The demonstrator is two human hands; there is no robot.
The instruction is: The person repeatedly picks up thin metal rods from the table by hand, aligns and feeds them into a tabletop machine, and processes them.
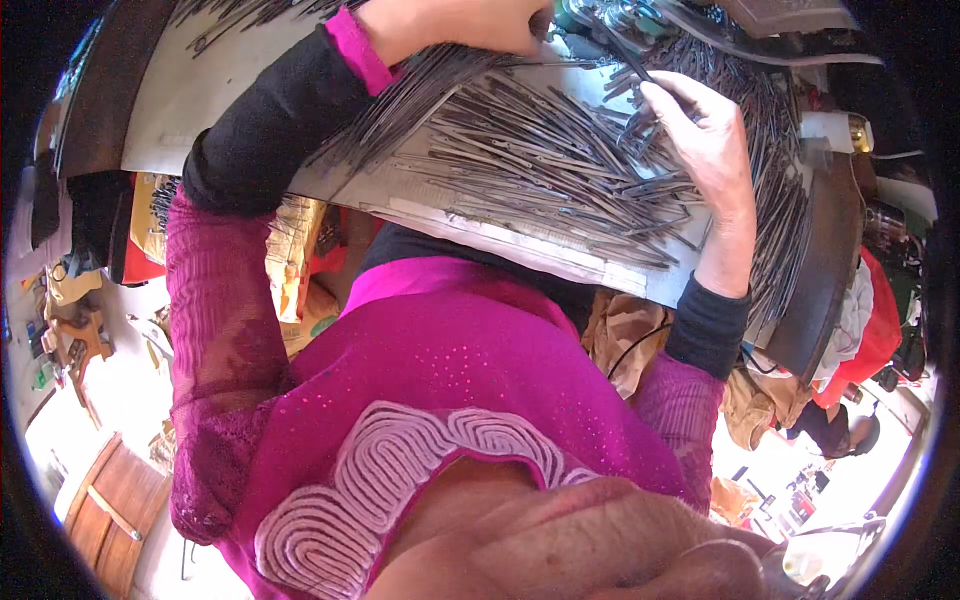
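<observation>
My right hand (705, 135) is closed on a thin dark metal strip (628, 55), which slants up and left from the thumb and fingers toward a shiny metal machine part (620, 15). More dark pieces lie just under these fingers, and I cannot tell whether any of them are held too. At the top edge, my left hand (455, 22) is curled near the same machine part, partly cut off by the picture's edge. Whatever it grips is hidden. Between the hands spreads a heap of thin dark metal strips (530, 150), several with small holes.
A pale worktop (600, 265) carries the strips, with another dense pile (775, 220) along its right side. Dark curved borders (820, 270) bound the table. A brown paper bag (625, 345) and a red cloth (862, 330) are beside it. A wooden piece of furniture (110, 510) stands lower left.
</observation>
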